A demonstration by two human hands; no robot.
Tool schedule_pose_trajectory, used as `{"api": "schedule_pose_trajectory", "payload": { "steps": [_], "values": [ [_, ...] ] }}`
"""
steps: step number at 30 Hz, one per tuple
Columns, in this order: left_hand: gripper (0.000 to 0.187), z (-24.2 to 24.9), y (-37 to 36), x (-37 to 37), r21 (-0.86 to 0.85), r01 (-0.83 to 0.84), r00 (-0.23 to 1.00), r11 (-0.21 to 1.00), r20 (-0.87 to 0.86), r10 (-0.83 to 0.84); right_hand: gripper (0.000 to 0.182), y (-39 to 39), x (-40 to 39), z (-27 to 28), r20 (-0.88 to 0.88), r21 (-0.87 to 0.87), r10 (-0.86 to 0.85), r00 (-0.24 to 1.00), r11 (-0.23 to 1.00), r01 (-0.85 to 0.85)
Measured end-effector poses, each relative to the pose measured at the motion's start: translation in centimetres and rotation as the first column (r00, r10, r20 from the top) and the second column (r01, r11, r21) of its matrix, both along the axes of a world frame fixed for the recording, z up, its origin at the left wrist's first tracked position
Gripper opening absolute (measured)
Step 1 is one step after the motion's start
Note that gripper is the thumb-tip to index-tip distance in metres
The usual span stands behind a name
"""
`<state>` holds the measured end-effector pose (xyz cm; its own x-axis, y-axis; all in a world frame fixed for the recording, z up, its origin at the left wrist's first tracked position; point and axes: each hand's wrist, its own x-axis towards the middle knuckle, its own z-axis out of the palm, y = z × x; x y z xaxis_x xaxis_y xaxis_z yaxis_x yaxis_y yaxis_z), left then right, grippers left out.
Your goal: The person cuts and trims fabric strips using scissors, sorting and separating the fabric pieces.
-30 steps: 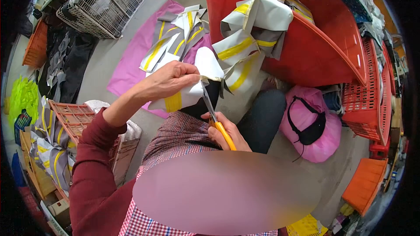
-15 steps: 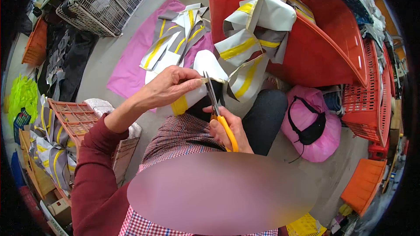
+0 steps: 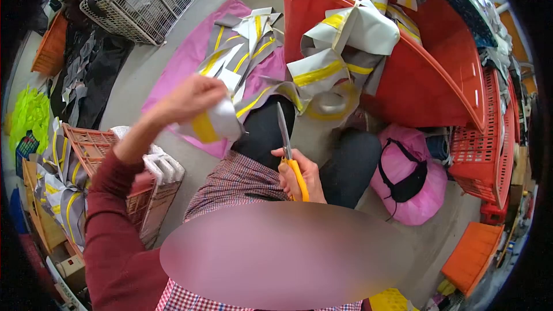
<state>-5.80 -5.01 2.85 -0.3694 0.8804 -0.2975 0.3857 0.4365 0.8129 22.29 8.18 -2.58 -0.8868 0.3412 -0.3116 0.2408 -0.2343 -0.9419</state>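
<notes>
My left hand [image 3: 193, 99], slightly blurred, is closed on a white fabric piece [image 3: 205, 128] with a yellow stripe, which hangs below the fingers left of my knee. In my right hand [image 3: 308, 175] are scissors [image 3: 300, 179] with yellow handles, their blades together and pointing away from me above my lap. A long grey and white strip [image 3: 315, 72] with a yellow stripe hangs over the rim of the red tub [image 3: 429, 80]. Another length of striped strip [image 3: 257, 102] lies across my knee. Beyond it, a heap of cut pieces [image 3: 245, 43] rests on a pink cloth [image 3: 178, 69].
A pink bag with a black strap [image 3: 408, 181] sits by my right knee. Red baskets [image 3: 481, 150] and an orange bin [image 3: 471, 253] line the right side. On the left stand a pink crate [image 3: 95, 150] and striped bundles [image 3: 63, 193]; a wire basket [image 3: 144, 3] is farther off.
My left hand has moved left, away from the scissors, carrying the striped piece. The blades have closed, and the long strip has dropped onto my knee.
</notes>
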Motion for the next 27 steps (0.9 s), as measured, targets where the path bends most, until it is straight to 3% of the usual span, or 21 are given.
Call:
{"api": "schedule_pose_trajectory", "payload": {
  "steps": [1, 2, 3, 4, 5, 7, 9, 11, 13, 17, 24, 26, 27],
  "values": [
    [0.024, 1.0, 0.4, -2.4, -0.048, -0.068, 0.988, 0.997, -0.143, 0.061, 0.029, 0.0, 0.2, -0.8, -0.048, 0.067, -0.024, 0.999, 0.997, 0.027],
    [0.025, 0.7, 0.9, -5.6, 0.133, -0.062, 0.947, 0.989, -0.304, 0.101, 0.033, 0.1, 0.4, -1.9, -0.063, 0.116, -0.020, 0.998, 0.993, 0.027],
    [0.027, 2.6, 2.3, -7.6, 0.187, -0.130, 0.960, 0.974, -0.224, 0.171, 0.033, 0.1, 0.6, -2.1, -0.063, 0.121, -0.010, 0.998, 0.993, 0.017],
    [0.032, 2.8, 3.7, -11.6, 0.166, -0.158, 0.904, 0.973, -0.373, 0.211, 0.035, 0.1, 0.5, -2.1, -0.069, 0.215, -0.012, 0.998, 0.976, 0.027],
    [0.035, 3.3, 5.8, -14.4, 0.253, -0.230, 0.860, 0.940, -0.400, 0.318, 0.037, 0.2, 0.5, -2.1, -0.078, 0.307, -0.014, 0.997, 0.951, 0.038],
    [0.034, 4.4, 10.4, -21.0, 0.323, -0.186, 0.812, 0.928, -0.482, 0.330, 0.038, 0.7, 0.8, -2.7, -0.037, 0.287, -0.001, 0.999, 0.958, 0.011],
    [0.034, 4.8, 10.8, -23.0, 0.353, -0.198, 0.796, 0.914, -0.486, 0.360, 0.038, 1.1, 0.7, -4.4, -0.054, 0.180, -0.047, 0.997, 0.982, 0.056],
    [0.035, 4.8, 11.7, -24.5, 0.398, -0.211, 0.777, 0.893, -0.486, 0.401, 0.041, 1.9, 0.8, -4.3, -0.042, 0.200, -0.034, 0.999, 0.979, 0.042],
    [0.035, 4.4, 12.7, -25.7, 0.441, -0.221, 0.763, 0.870, -0.478, 0.436, 0.044, 2.3, 1.0, -4.2, 0.028, 0.012, -0.103, 0.994, 0.995, 0.103],
    [0.035, 3.3, 14.0, -27.6, 0.518, -0.240, 0.735, 0.821, -0.456, 0.502, 0.043, 2.4, 0.2, -4.5, -0.031, -0.087, -0.137, 0.990, 0.987, 0.134],
    [0.036, 1.8, 13.0, -29.4, 0.623, -0.267, 0.669, 0.735, -0.429, 0.607, 0.039, 2.6, -0.6, -4.9, -0.037, -0.091, -0.089, 0.995, 0.992, 0.085],
    [0.035, -2.4, 7.8, -27.4, 0.167, -0.201, 0.900, 0.965, -0.358, 0.249, 0.037, 2.6, -0.5, -5.1, -0.036, -0.120, -0.101, 0.994, 0.988, 0.096],
    [0.030, -4.3, 5.5, -22.6, 0.103, -0.121, 0.918, 0.987, -0.368, 0.150, 0.037, 2.5, -0.6, -5.1, -0.025, -0.111, -0.104, 0.994, 0.989, 0.101]
  ]
}}
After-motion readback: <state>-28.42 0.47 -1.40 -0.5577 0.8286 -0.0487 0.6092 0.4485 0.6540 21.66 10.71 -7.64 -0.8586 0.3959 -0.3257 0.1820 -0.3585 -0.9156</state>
